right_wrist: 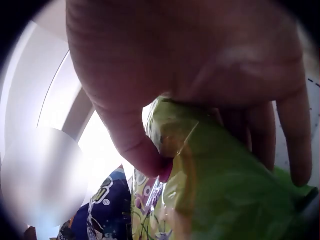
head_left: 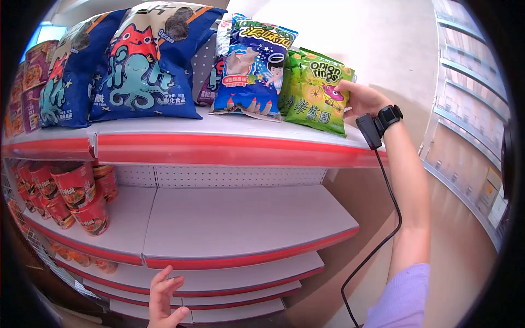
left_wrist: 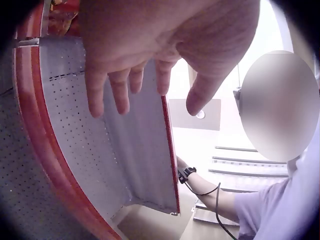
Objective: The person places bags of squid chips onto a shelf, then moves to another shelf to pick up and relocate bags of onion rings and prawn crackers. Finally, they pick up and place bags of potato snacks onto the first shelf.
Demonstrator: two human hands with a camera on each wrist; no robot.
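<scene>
On the top shelf (head_left: 235, 143), at its right end, stands a green bag of onion rings (head_left: 320, 95). My right hand (head_left: 365, 101) grips its right edge, thumb on the printed front and fingers behind, as the right wrist view shows on the bag (right_wrist: 200, 180). Part of another green bag (head_left: 291, 74) shows behind it. Just left is a blue snack bag (head_left: 254, 68) with a cartoon child on it. My left hand (head_left: 164, 300) hangs low in front of the lower shelves, fingers apart and loosely bent, holding nothing; its palm (left_wrist: 170, 35) fills the top of the left wrist view.
Large dark-blue puffed-snack bags (head_left: 145, 65) line the top shelf's left part. Red instant-noodle cups (head_left: 76, 191) are stacked on the shelf below (head_left: 240, 218), at left. A black cable (head_left: 391, 224) hangs from the right wrist. More racks (head_left: 470, 98) stand at far right.
</scene>
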